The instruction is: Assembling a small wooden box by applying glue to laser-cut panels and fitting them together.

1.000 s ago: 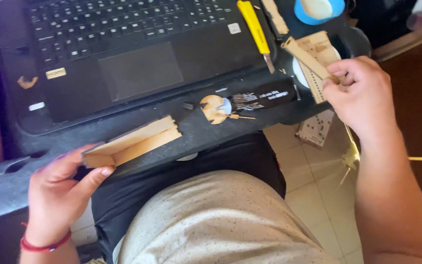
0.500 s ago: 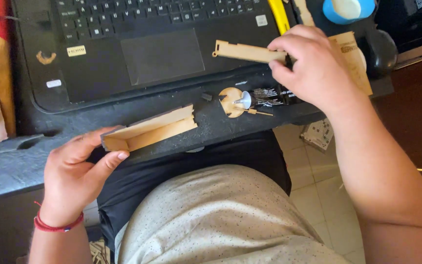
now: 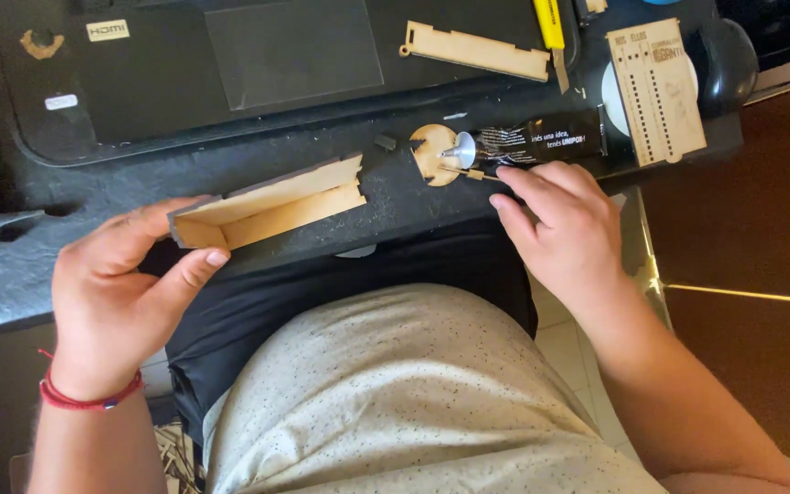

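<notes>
Left hand (image 3: 116, 293) gripped the half-built wooden trough (image 3: 267, 203); right hand (image 3: 564, 229), fingers loosely spread, reached the black glue tube (image 3: 532, 142), apparently uncapped; flat strip (image 3: 477, 50) lay unattached.

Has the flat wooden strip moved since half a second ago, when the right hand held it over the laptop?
Yes. The wooden strip now lies on the laptop beside its touchpad, out of the right hand, which has dropped toward the glue tube.

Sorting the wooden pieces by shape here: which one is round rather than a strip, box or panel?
The small wooden disc, lying on the dark table at the glue tube's nozzle, just above the right hand. The other pieces are straight-edged.
</notes>
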